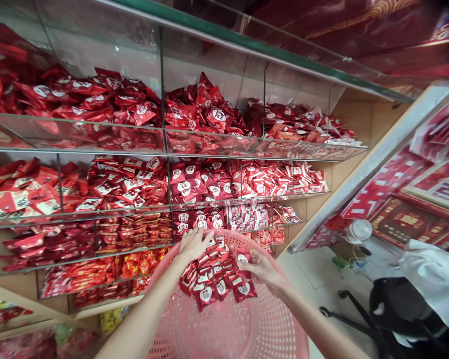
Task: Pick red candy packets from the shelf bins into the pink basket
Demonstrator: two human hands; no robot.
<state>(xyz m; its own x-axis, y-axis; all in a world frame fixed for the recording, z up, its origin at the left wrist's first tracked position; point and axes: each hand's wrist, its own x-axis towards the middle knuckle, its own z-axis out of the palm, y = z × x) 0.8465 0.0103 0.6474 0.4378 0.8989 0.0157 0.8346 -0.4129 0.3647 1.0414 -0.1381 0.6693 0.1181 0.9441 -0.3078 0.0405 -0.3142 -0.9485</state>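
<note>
A pink perforated plastic basket is in front of me, its far rim by the shelves. Inside it, toward the far side, lies a pile of small red candy packets with white labels. My left hand lies over the basket's far rim, fingers bent over the edge; their tips are hard to make out. My right hand is inside the basket at the right of the pile, thumb and fingers closed on one red packet with a white heart-shaped label.
Glass-fronted shelves hold heaps of red packets in divided compartments. A thick glass edge runs overhead. At the right are a wooden side panel, red printed goods, a white cup-like container and a black wheeled chair with white cloth.
</note>
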